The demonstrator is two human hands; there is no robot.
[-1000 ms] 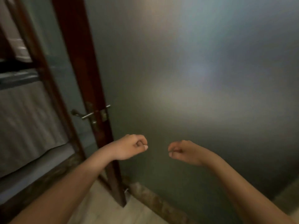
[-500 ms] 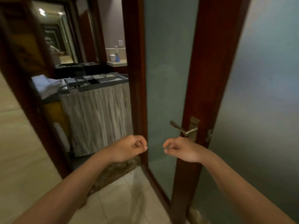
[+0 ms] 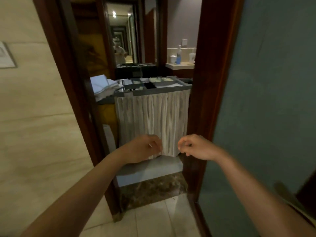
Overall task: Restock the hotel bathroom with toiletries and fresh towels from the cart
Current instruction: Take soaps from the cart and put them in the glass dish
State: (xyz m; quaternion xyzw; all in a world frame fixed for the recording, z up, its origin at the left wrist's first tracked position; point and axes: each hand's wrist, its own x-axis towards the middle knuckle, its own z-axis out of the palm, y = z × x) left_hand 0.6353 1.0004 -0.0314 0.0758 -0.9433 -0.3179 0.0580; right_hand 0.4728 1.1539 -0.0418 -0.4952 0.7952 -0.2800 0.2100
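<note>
The housekeeping cart (image 3: 152, 117) stands just outside the doorway, with a pleated white curtain on its front and a grey tray top (image 3: 153, 90) holding small toiletry packets. Folded white towels (image 3: 102, 88) are stacked at its left end. My left hand (image 3: 143, 148) and my right hand (image 3: 196, 147) are raised side by side in front of the cart's lower curtain, fingers loosely curled, with nothing in either.
A dark wooden door frame (image 3: 80, 100) borders the opening on the left. The frosted glass door (image 3: 266, 108) stands open on the right. A marble threshold (image 3: 153, 190) crosses the floor. Beyond the cart are a mirror and a counter with bottles (image 3: 179, 56).
My view has swung left from the glass door to the doorway, so the cart now sits centred ahead. Both hands stay raised and empty.
</note>
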